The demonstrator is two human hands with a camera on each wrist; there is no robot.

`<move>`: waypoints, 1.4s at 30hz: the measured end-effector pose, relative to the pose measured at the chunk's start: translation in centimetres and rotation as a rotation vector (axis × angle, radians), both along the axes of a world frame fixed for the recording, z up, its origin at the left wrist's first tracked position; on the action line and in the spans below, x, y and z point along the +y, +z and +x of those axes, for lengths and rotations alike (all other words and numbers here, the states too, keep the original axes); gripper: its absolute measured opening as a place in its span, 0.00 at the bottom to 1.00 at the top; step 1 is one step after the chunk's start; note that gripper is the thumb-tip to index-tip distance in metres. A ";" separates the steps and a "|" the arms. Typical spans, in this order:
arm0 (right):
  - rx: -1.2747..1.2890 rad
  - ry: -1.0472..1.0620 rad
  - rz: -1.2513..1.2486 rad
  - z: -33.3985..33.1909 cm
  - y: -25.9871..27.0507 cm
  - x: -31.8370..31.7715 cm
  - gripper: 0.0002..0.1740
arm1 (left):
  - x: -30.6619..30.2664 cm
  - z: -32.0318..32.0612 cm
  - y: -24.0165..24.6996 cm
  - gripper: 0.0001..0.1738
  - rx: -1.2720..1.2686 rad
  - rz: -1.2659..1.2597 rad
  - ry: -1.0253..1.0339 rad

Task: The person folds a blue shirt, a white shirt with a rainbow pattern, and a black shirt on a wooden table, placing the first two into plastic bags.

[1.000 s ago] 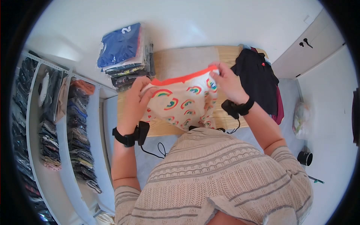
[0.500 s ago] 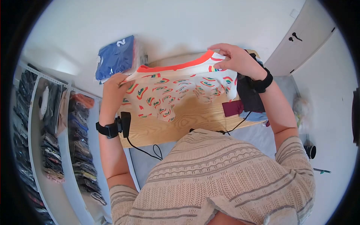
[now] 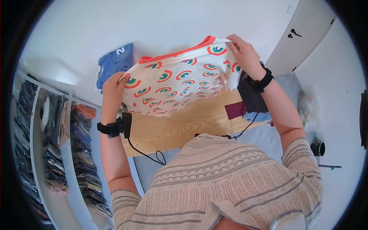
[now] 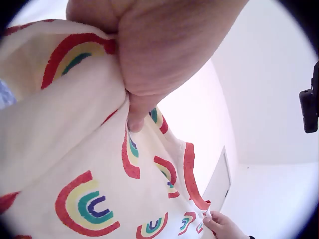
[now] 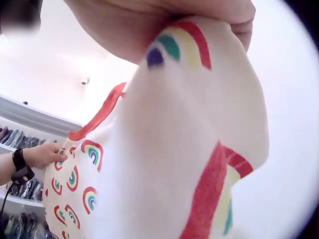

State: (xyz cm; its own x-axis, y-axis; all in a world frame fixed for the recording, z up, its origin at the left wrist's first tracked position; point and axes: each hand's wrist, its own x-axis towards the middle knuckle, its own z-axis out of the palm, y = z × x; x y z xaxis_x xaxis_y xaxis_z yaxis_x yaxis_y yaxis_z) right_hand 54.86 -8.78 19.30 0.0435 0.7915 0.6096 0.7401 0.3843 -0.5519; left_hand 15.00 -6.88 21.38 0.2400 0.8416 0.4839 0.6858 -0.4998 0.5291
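A white shirt (image 3: 180,82) printed with rainbows, with a red-orange neckband (image 3: 172,54), hangs stretched between both hands over the table. My left hand (image 3: 114,86) pinches it near one shoulder; in the left wrist view the thumb (image 4: 137,119) presses into the cloth. My right hand (image 3: 245,55) pinches the other shoulder, higher up in the head view. Close up in the right wrist view, the fabric (image 5: 159,124) drapes down from that hand. Its lower part hangs above the wooden table and hides part of it.
Bagged folded clothes topped by a blue garment (image 3: 117,63) stand at the table's back left. Dark clothes (image 3: 251,94) and a maroon piece (image 3: 234,110) lie on the right of the wooden table (image 3: 172,132). Shelves of bagged clothes (image 3: 86,161) line the left wall.
Both hands have spread apart and risen away from the body, stretching the shirt wider and smoother. It was bunched between closer hands a second ago; now its printed front is spread out.
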 end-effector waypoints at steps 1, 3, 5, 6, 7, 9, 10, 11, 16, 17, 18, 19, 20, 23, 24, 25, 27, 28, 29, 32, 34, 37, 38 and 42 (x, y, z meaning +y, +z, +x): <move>0.008 0.010 0.019 0.1 0.0 0.0 0.11 | 0.0 0.0 0.0 0.08 -0.002 -0.034 0.019; -0.007 0.003 -0.060 0.3 0.4 -0.3 0.11 | 0.1 -0.1 -0.1 0.08 -0.003 -0.069 0.038; -0.024 -0.002 -0.137 0.3 0.7 -0.7 0.11 | 0.3 -0.5 -0.5 0.08 -0.020 -0.074 0.086; -0.040 0.000 -0.141 0.2 0.7 -1.0 0.11 | 0.2 -0.6 -0.5 0.08 -0.021 -0.075 0.087; -0.056 0.005 -0.146 0.0 0.8 -1.0 0.11 | 0.2 -0.7 -0.5 0.10 0.001 -0.089 0.089; -0.031 0.056 -0.166 0.0 0.3 -0.6 0.12 | 0.1 -1.2 -0.5 0.11 0.021 -0.104 0.096; -0.003 0.103 -0.184 0.1 0.1 -0.6 0.12 | 0.0 -1.5 -0.6 0.12 0.077 -0.037 0.106; -0.003 0.105 -0.184 0.3 -0.3 -0.8 0.12 | 0.0 -1.6 -0.8 0.12 0.134 0.031 0.116; 0.093 0.497 -0.453 -3.9 -1.4 -5.1 0.09 | -1.0 -5.2 -1.3 0.12 0.373 0.217 0.285; 0.050 0.575 -0.468 -4.9 -1.9 -6.0 0.08 | -1.7 -5.6 -0.8 0.12 0.369 0.130 0.381; 0.117 0.656 -0.469 -6.0 -4.6 -6.3 0.08 | -2.3 -5.8 -0.2 0.12 0.374 0.125 0.378; 0.062 0.702 -0.513 -7.0 -4.7 -6.9 0.10 | -2.7 -6.0 0.4 0.12 0.383 0.045 0.494; 0.195 0.740 -0.654 -8.2 -5.6 -7.7 0.10 | -2.7 -6.1 0.7 0.12 0.391 -0.035 0.610; 0.143 0.751 -0.584 -10.9 -7.0 -8.4 0.10 | -0.9 -7.5 0.0 0.12 0.168 0.095 0.628; 0.223 0.747 -0.631 -11.5 -7.6 -8.6 0.10 | -0.7 -6.3 0.9 0.12 0.054 -0.046 0.689; 0.305 0.742 -0.677 -11.9 -7.8 -8.7 0.10 | 0.1 -5.6 0.6 0.12 0.059 -0.051 0.687; 0.321 0.733 -0.704 -11.6 -8.2 -8.7 0.10 | 2.3 -4.0 -0.7 0.13 -0.166 0.256 0.483; 0.371 0.745 -0.711 -11.2 -8.7 -8.6 0.10 | 3.5 -2.9 -1.2 0.13 -0.114 0.289 0.488; 0.419 0.756 -0.715 -10.6 -9.2 -8.4 0.10 | 4.8 -1.5 -2.0 0.13 -0.115 0.283 0.482; 0.493 0.705 -0.888 -7.9 -12.5 -8.2 0.13 | 8.9 3.5 -5.5 0.12 -0.181 0.290 0.386; 0.520 0.615 -0.955 -6.2 -16.2 -8.4 0.14 | 11.1 7.4 -8.4 0.11 -0.139 0.319 0.315; 0.675 0.522 -1.031 -3.6 -20.7 -8.9 0.15 | 13.5 14.1 -13.0 0.09 -0.026 0.288 0.225; 0.731 0.454 -1.032 -2.7 -22.1 -9.1 0.14 | 14.4 16.0 -15.0 0.09 -0.032 0.247 0.186; 0.714 0.238 -1.051 1.5 -27.6 -9.3 0.13 | 15.9 22.6 -20.8 0.13 0.048 -0.011 0.090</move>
